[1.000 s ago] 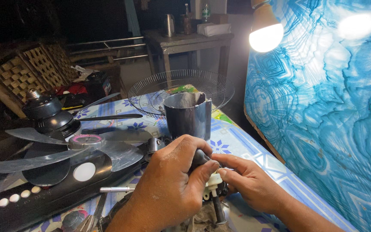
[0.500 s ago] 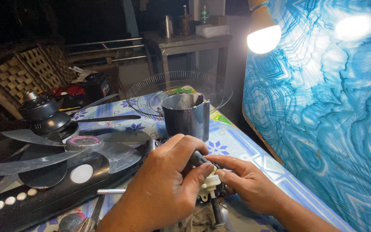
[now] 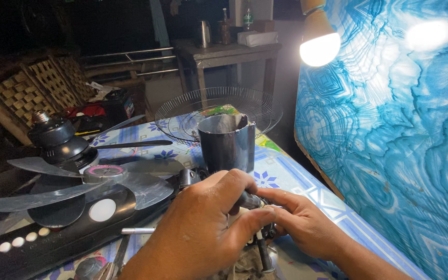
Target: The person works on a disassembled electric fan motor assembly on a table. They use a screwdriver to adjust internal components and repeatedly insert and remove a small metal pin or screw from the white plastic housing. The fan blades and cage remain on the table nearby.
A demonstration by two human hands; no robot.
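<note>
While a bulb (image 3: 319,48) lights the floral tablecloth (image 3: 286,176), both hands' fingers (image 3: 255,218) clamp a small motor part (image 3: 259,236).

Both hands (image 3: 245,228) gripping small motor part (image 3: 257,207); fan blade (image 3: 79,181) left.

A small dark motor assembly with a white plastic part (image 3: 259,211) sits low at the near edge of the counter (image 3: 286,176), mostly hidden. A thin dark metal shaft (image 3: 263,253) sticks out from it toward the viewer, tilted slightly, over a crumpled grey cloth (image 3: 245,267).
</note>
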